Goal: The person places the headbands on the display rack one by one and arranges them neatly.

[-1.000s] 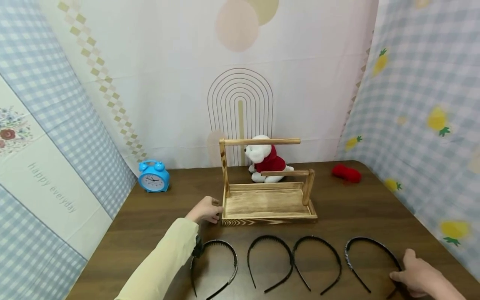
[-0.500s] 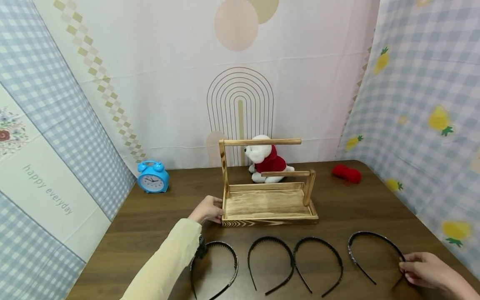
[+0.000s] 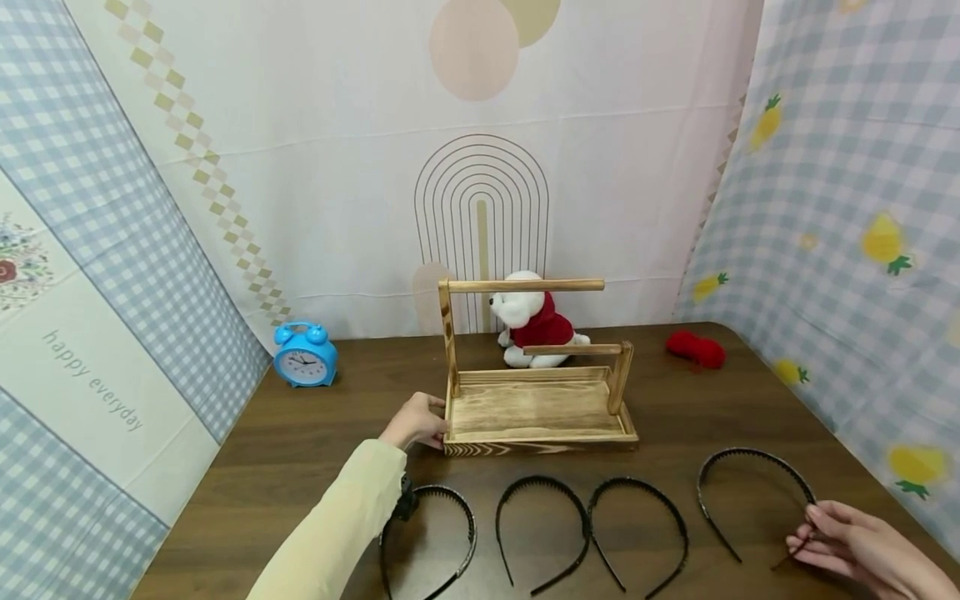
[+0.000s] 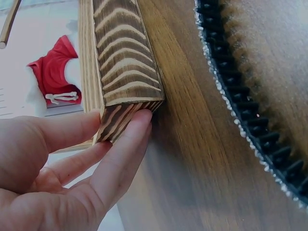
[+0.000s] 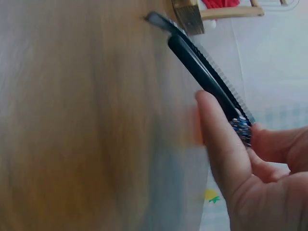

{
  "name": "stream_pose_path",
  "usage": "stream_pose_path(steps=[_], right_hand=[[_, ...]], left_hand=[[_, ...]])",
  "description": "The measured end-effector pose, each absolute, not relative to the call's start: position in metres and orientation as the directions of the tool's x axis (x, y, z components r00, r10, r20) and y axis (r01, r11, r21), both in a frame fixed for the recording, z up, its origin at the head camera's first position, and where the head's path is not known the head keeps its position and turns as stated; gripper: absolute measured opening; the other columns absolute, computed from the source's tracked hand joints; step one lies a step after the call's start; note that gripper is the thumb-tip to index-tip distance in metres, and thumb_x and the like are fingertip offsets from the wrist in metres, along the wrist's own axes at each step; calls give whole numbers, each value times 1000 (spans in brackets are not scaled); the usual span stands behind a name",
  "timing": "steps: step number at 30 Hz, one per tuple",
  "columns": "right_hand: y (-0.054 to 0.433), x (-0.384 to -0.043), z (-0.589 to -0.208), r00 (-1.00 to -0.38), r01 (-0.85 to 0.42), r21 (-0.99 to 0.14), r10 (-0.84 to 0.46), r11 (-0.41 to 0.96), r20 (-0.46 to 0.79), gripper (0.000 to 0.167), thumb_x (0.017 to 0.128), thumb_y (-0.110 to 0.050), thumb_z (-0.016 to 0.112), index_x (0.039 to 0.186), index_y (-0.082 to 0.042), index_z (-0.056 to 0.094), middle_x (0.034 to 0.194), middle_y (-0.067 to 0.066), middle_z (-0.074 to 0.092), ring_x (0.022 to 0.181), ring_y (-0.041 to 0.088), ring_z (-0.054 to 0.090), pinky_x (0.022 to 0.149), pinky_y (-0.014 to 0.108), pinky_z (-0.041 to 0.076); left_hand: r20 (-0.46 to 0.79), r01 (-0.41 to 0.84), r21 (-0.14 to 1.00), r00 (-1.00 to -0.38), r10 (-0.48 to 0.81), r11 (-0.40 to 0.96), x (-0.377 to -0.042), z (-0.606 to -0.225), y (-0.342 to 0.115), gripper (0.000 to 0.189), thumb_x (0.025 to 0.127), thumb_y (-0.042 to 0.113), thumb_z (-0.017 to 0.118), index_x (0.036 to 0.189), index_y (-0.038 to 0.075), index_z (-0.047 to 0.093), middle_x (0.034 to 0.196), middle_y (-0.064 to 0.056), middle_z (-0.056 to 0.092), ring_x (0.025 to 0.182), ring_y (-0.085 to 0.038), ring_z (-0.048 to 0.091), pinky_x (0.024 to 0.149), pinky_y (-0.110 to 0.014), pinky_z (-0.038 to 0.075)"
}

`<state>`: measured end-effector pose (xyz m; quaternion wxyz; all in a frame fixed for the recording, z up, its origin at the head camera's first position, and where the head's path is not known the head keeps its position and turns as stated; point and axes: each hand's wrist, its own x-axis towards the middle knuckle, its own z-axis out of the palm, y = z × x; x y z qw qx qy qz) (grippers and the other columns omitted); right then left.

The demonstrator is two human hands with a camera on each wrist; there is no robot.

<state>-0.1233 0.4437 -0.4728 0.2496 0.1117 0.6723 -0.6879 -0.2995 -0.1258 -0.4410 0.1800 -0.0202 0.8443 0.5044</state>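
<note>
In the head view my left hand [image 3: 415, 421] holds the left end of a wooden stand [image 3: 540, 447], a shallow tray with a tall bar and a lower bar above it. The left wrist view shows the thumb and fingers pinching the tray's end [image 4: 127, 113]. At the lower right my right hand [image 3: 862, 543] pinches a dark toothed headband [image 3: 752, 452] with a glittery outer side by its right arm. The right wrist view has this headband [image 5: 202, 72] edge-on between thumb and fingers. Three more black headbands lie in front of the stand: left [image 3: 472, 525], middle [image 3: 542, 480] and right [image 3: 637, 482].
A blue alarm clock [image 3: 305, 358] stands at the table's back left. Behind the stand sits a white plush dog [image 3: 516, 310] in a red top. Red yarn [image 3: 696, 348] lies at the back right. Patterned cloths [image 3: 337, 167] hang around the brown table [image 3: 360, 375].
My right hand has taken hold of the rightmost headband and raised it, moving it slightly away from me. The left hand stays at the stand's left end.
</note>
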Motion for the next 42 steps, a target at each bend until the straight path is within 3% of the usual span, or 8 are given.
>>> stream_pose_path(steps=[5,9,13,19,27,35,42], right_hand=[[435,-124,-465,-906,382,-924,-201,-8,-373,24,107,-20,36,102,-6,55,100,7,65,97,20,69,89,35,56],[421,-124,-458,-940,331,-943,-88,12,-331,24,107,-20,37,103,-6,56,99,6,64,94,20,69,87,34,57],[408,-126,-454,-949,308,-951,75,15,-306,24,104,-30,45,104,-8,56,95,3,65,89,18,69,84,34,57],[395,-129,-453,-984,104,-974,122,-201,-130,17,97,-27,58,100,-11,61,91,1,67,87,18,71,80,32,58],[357,-140,-437,-985,-139,-872,159,-470,71,10,98,-8,54,99,-5,64,88,8,69,86,25,73,78,37,59],[321,-161,-416,-967,-252,-772,188,-584,174,11,98,-5,53,97,-1,63,87,13,70,85,27,73,78,39,59],[292,-183,-398,-951,-303,-720,245,-624,188,9,96,-6,57,95,2,60,84,15,68,83,29,73,76,41,59]], left_hand=[[-312,-206,843,-940,140,497,-298,-440,-124,51,89,-10,59,138,-12,43,89,-27,68,62,-20,63,65,-39,60],[-309,-205,843,-941,135,498,-296,-440,-122,52,88,-11,60,137,-12,44,88,-25,68,62,-20,64,64,-38,60],[-310,-206,839,-942,130,504,-295,-441,-121,52,87,-11,60,137,-12,45,88,-23,67,63,-21,65,63,-37,60],[-305,-205,843,-944,128,498,-294,-442,-121,51,87,-11,61,136,-12,46,84,-22,66,62,-20,63,62,-37,60],[-300,-205,834,-948,109,512,-295,-445,-121,51,85,-12,61,134,-12,48,79,-21,65,61,-18,62,62,-37,60],[-275,-182,813,-957,90,554,-298,-444,-121,49,84,-11,63,132,-12,50,78,-20,65,59,-19,64,58,-36,60],[-277,-178,800,-957,89,573,-297,-438,-120,48,86,-9,62,132,-12,50,84,-20,65,64,-22,66,60,-35,60]])
